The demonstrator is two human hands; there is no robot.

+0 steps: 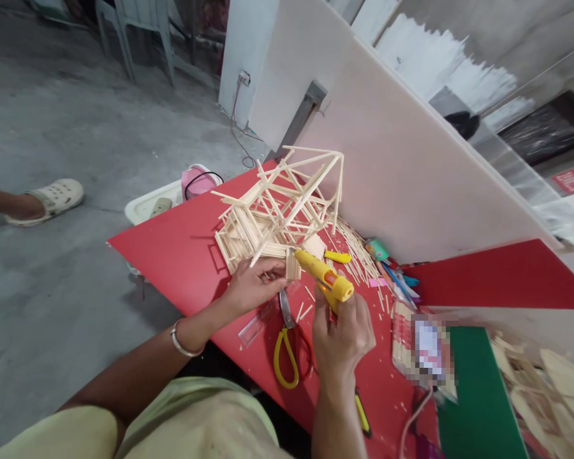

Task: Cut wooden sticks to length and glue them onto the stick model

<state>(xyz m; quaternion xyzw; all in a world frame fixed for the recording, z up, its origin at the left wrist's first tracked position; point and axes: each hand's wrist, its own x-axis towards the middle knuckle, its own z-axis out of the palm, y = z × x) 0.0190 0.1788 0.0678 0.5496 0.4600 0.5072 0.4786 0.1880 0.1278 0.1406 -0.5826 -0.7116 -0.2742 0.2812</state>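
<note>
A house frame built of thin wooden sticks (pixel 277 213) stands on the red table (pixel 182 255). My left hand (pixel 251 287) rests against its near edge, fingers curled on a small stick piece there. My right hand (pixel 339 338) is closed around a yellow glue gun (pixel 323 275), whose nozzle points at the model's near corner beside my left fingers. Yellow-handled scissors (pixel 287 344) lie on the table between my two wrists.
Loose sticks (pixel 358 255) and coloured tools lie along a white board (pixel 402 172) at the table's back. A clear ruler (pixel 256 328), a packet of sticks (pixel 404 338), a green mat (pixel 478 395) are close by. Another person's sandalled foot (pixel 48 199) is on the floor, left.
</note>
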